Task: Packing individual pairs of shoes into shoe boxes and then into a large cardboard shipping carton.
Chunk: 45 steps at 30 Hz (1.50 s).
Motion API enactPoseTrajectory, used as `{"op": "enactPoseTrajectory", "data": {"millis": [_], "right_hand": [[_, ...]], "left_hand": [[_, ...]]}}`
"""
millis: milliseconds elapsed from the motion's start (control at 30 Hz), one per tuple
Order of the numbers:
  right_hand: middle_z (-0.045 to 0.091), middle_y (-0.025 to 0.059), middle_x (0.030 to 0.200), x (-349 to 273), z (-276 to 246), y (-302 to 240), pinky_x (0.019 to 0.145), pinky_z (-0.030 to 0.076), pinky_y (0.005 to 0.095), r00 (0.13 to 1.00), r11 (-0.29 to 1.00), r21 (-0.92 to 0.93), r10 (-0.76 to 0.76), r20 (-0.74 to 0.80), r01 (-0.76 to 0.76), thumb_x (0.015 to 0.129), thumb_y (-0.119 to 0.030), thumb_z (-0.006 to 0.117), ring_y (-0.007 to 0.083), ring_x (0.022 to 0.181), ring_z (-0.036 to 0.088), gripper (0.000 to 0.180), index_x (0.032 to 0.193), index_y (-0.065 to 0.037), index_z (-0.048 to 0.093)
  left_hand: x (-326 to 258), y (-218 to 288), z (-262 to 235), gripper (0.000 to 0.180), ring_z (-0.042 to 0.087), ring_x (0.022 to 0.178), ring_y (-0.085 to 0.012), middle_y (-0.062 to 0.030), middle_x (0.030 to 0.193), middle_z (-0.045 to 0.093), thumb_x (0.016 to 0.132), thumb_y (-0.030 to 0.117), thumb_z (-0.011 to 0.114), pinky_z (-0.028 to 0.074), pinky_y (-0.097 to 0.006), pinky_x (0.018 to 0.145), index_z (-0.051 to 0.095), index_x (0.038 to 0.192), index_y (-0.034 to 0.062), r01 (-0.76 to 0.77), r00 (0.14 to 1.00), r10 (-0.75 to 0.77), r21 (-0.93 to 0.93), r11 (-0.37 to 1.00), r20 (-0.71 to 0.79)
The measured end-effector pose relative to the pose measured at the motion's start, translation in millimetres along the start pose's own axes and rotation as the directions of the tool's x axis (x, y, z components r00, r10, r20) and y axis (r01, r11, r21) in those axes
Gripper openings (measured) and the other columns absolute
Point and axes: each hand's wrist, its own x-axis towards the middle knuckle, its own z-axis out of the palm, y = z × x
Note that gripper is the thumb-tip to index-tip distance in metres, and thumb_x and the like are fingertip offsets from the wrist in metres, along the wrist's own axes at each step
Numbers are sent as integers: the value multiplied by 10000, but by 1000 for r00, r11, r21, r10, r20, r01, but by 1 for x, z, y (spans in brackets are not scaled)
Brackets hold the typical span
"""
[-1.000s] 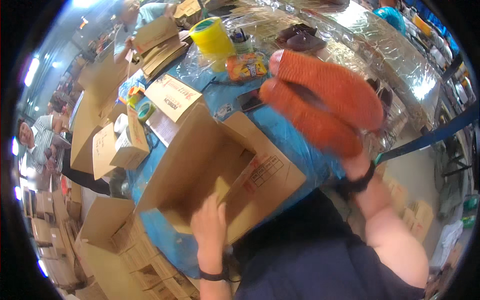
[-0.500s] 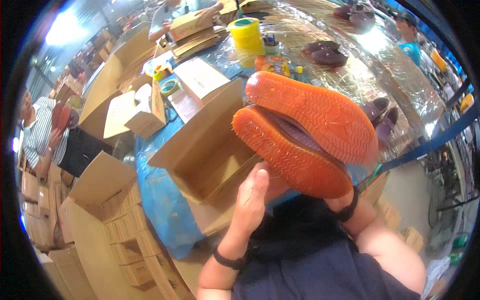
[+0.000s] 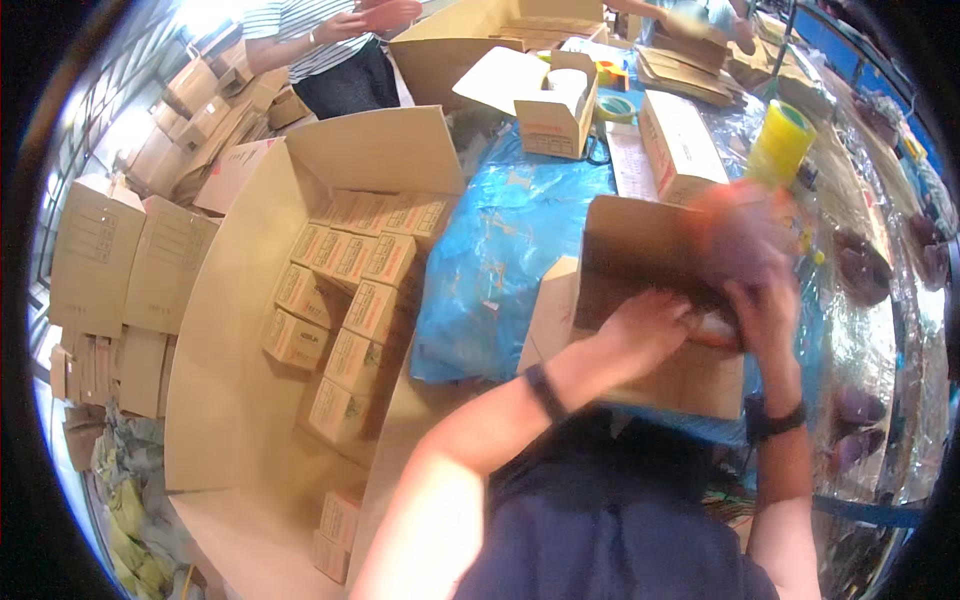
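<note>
An open brown cardboard shoe box [image 3: 635,235] sits on the blue-covered table in front of me. A dark purple shoe [image 3: 745,240] with an orange sole, smeared by motion, is over the box's right side. My right hand [image 3: 765,310] is closed against this shoe from below, its fingertips partly blurred. Inside the box's opening my left hand [image 3: 650,325] has its fingers curled; what they grip is hidden. Between the hands a bit of orange and pale material shows low in the box, too blurred to name.
To the left a large carton [image 3: 230,330] holds several small boxes [image 3: 365,305]. Beyond the shoe box are a white-lidded box [image 3: 685,145], yellow tape rolls [image 3: 782,145] and a small open box [image 3: 555,125]. More dark shoes [image 3: 862,265] lie on the right. A person in stripes [image 3: 330,50] stands across.
My view has swung left. The pair of shoes, held up with orange soles facing me, has come down to the box. My left hand has moved from beside the shoes into the box's opening.
</note>
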Motion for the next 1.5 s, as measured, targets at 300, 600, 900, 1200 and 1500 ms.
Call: {"op": "enactPoseTrajectory", "data": {"millis": [300, 600, 900, 1200, 1500], "right_hand": [[673, 160, 1133, -20, 32, -7, 968, 496, 447, 948, 1000, 12, 4, 317, -8, 820, -130, 721, 385, 1092, 614, 262, 1061, -30, 703], [710, 149, 1000, -17, 16, -2, 863, 529, 456, 933, 952, 127, 236, 272, -278, 821, -68, 741, 354, 955, 680, 873, 1547, -44, 257], [642, 203, 1205, -28, -16, 14, 1008, 446, 461, 958, 961, 50, 268, 98, -274, 796, -17, 686, 351, 1141, 600, 575, 1349, 24, 534], [618, 226, 1256, -44, 19, 51, 1053, 438, 417, 783, 565, 569, 564, 261, -597, 826, -56, 675, 363, 1229, 565, 415, 1238, -47, 630], [562, 196, 1393, -53, -20, 39, 1159, 325, 467, 898, 948, 240, 91, 431, -211, 883, -181, 656, 303, 1364, 475, 341, 1210, -87, 665]], "left_hand": [[-31, 4, -40, 377, 406, 1406, -374, -197, 1379, 576, 950, 292, 609, 315, -525, 1158, 667, 1181, 0, 281, 955, -260, 163, 946, -140], [-30, 1, -40, 468, 500, 1336, -370, -147, 1483, 496, 944, 37, 557, 469, -452, 1060, 515, 1409, 70, 393, 903, -409, -130, 910, -133], [-24, -28, -34, 477, 729, 886, -285, -123, 1390, 578, 1012, 165, 553, 588, -370, 780, 432, 1471, 118, 522, 720, -691, -608, 598, -62], [-58, -131, 35, 556, 526, 1252, -220, -80, 1379, 515, 934, 198, 708, 426, -360, 1034, 442, 1415, 121, 358, 775, -632, -826, 435, 4], [-48, -72, -66, 442, 389, 1438, -323, -150, 1508, 455, 896, 289, 678, 282, -519, 1183, 585, 1292, 118, 240, 949, -215, -88, 967, 230]]}}
